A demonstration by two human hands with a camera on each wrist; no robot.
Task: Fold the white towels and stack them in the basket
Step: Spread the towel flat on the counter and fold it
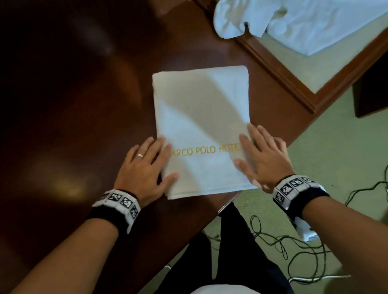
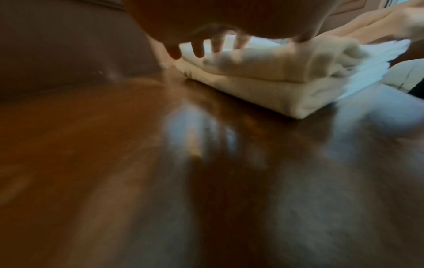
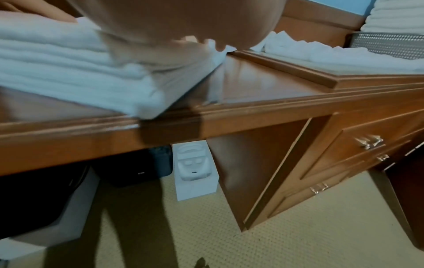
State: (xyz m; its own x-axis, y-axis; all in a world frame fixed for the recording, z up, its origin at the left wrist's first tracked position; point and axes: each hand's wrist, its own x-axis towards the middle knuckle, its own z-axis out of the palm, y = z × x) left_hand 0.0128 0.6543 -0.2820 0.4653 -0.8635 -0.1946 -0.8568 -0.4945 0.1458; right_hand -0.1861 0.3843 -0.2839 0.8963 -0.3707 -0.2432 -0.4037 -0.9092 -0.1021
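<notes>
A folded white towel [image 1: 203, 122] is laid flat on the dark wooden desk [image 1: 67, 99], near its front edge. The left hand [image 1: 144, 165] and the right hand [image 1: 263, 155] are spread flat, fingers straight, and pressed on the towel's two near corners. More white towels [image 1: 312, 7] are heaped at the far right.

A white towel [image 1: 203, 113], folded into a neat rectangle (gold hotel lettering across it), lies flat near the tabletop [image 1: 68, 111] edge; unfolded towels [image 1: 312, 7] lie crumpled beyond.
</notes>
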